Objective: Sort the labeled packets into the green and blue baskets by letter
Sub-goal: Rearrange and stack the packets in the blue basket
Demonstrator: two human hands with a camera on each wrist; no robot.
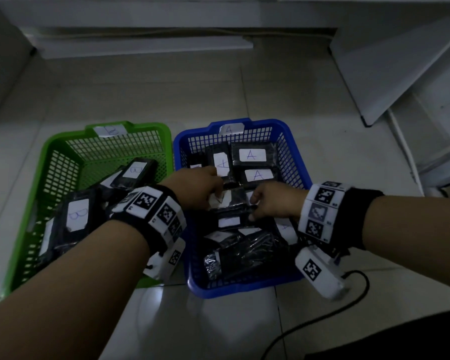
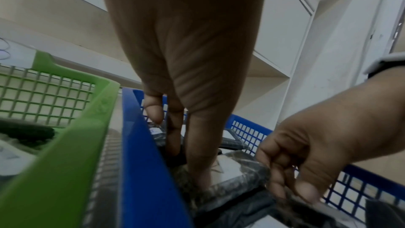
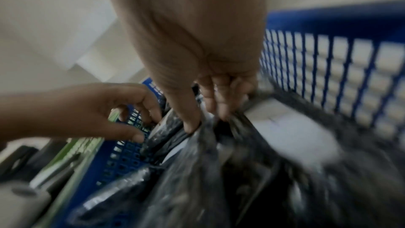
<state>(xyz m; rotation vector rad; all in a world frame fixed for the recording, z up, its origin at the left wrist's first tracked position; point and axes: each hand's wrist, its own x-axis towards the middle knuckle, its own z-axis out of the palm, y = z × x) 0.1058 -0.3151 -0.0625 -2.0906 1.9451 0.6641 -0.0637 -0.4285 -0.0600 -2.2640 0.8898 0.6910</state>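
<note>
The green basket, tagged B, stands to the left of the blue basket, tagged A, on the floor. Black packets with B labels lie in the green one, and packets with A labels lie in the blue one. Both hands reach into the middle of the blue basket. My left hand grips one end of a black packet, its thumb on the white label. My right hand pinches the plastic at the packet's other end. The label's letter is hidden.
More black packets are heaped at the near end of the blue basket. A black cable trails over the tiled floor at the near right. White boards lean at the far right, and a low white ledge runs behind the baskets.
</note>
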